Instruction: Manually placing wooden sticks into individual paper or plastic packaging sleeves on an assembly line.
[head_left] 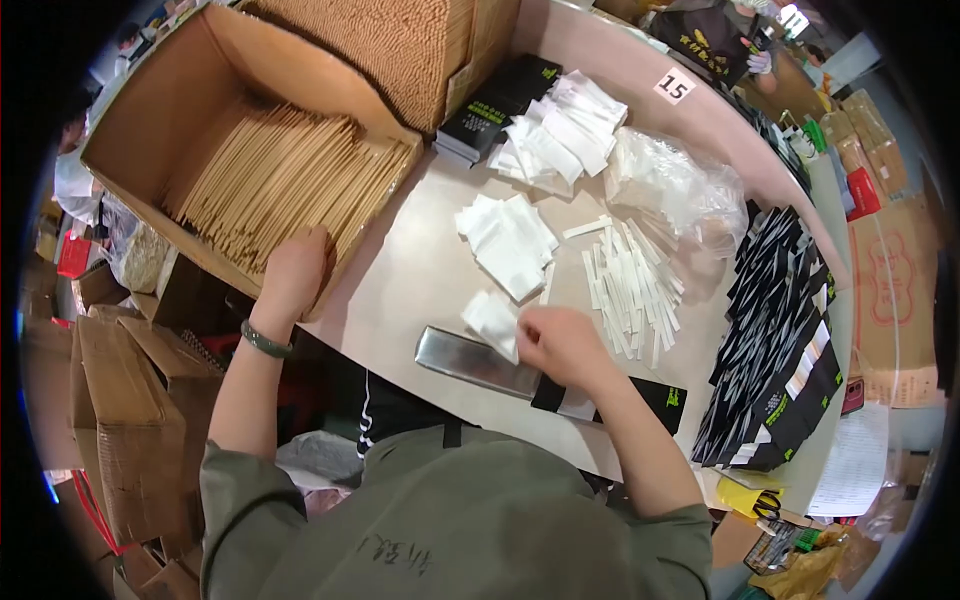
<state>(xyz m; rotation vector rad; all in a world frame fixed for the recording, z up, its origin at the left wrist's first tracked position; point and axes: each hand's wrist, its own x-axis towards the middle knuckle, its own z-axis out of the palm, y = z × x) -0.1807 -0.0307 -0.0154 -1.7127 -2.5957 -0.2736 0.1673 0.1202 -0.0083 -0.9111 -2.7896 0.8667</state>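
Note:
At the near end of a heap of pale wooden chopsticks (290,180), my left hand (298,262) is curled, gripping among the stick ends. Its fingertips are partly hidden. The chopsticks lie in an open cardboard box (150,100). My right hand (562,345) pinches a folded white napkin (490,318) above a shiny metal trough (470,362). A black printed sleeve (650,400) lies at the trough's right end, partly under my right forearm. Just beyond that hand are a small stack of white napkins (508,245) and a heap of thin white paper-wrapped strips (630,290).
Beyond the napkins are a larger napkin pile (560,135), a clear plastic bag (680,185) and black sleeves (500,105). Black filled packets (765,340) pile along the right edge. A box packed with stick ends (370,50) stands at the back. A co-worker (710,40) is at far right.

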